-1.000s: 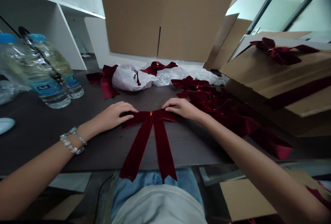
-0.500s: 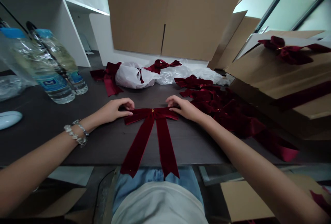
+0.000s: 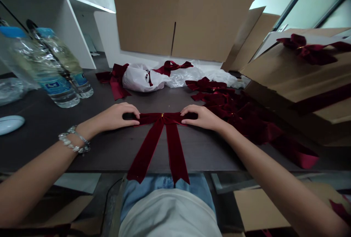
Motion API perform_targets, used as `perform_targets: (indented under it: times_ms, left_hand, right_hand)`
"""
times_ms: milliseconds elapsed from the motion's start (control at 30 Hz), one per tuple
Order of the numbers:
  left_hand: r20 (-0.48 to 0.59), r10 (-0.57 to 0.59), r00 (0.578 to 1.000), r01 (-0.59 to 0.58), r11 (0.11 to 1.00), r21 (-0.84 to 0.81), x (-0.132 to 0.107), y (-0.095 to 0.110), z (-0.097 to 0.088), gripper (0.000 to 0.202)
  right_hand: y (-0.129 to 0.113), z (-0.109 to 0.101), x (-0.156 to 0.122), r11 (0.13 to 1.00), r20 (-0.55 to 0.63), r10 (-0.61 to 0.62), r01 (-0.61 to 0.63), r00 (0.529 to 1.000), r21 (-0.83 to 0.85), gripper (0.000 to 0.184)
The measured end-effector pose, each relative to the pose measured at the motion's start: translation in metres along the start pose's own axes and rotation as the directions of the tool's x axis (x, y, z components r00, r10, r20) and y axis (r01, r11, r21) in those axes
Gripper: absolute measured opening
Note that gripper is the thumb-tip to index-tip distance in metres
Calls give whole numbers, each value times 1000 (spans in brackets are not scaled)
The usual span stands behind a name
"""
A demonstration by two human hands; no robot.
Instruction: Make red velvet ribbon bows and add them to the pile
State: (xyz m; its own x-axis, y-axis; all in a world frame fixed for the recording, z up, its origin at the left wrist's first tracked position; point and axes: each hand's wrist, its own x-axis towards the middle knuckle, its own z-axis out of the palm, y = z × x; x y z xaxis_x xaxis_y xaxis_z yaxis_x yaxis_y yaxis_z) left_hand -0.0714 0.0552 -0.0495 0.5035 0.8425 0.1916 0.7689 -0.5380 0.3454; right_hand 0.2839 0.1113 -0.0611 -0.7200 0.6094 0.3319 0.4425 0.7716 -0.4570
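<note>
A dark red velvet bow (image 3: 149, 140) lies on the dark table in front of me, with a small gold tie at its centre. Its two notched tails hang over the front edge. My left hand (image 3: 120, 115) pinches the bow's left loop between thumb and fingers. On the other side, my right hand (image 3: 201, 117) has its thumb and fingers closed on the right loop. Beyond my right hand lies a pile of similar red bows (image 3: 233, 111).
Two water bottles (image 3: 59, 87) and a white mouse (image 3: 11, 124) stand on the left. White plastic bags (image 3: 145, 80) and another red bow (image 3: 117, 80) lie at the back. A cardboard box (image 3: 298, 80) with a bow on top rises at right; a cardboard sheet (image 3: 175, 14) stands behind.
Both hands have settled lower onto the bow's ends and closed on its loops. The loops now look flatter and straighter. The bow stays in nearly the same place.
</note>
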Motion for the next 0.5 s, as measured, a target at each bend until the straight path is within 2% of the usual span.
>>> perform_targets:
  times_ms: [200,500]
  left_hand:
    - [-29,-35,999,33,998,-56,5,-7,2,44]
    - [-61,-123,991,115,985,-129,10,-15,3,46]
  right_hand:
    - [8,4,1,999,-80,20,-17,997,47,18]
    - [14,5,5,934,-57,249,-224,967,279,20]
